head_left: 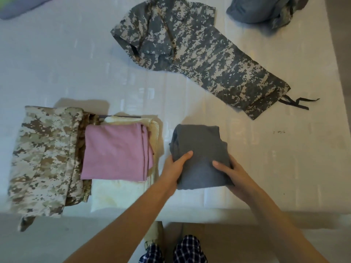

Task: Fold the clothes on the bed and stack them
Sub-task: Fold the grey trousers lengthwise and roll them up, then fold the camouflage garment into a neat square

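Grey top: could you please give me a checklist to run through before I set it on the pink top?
1. Fold of the grey top compact: ok.
2. Grip of the left hand on its left edge: ok.
3. Grip of the right hand on its right edge: ok.
4. The pink top lies flat, nothing on it: ok.
5. Underside of the grey top tidy: cannot tell.
6. Other clothes folded: not ok; the grey camo garment lies spread out.

No text, label, brand, number or sign can be read anywhere in the head view; the clothes and the bed show only patterns and plain colours.
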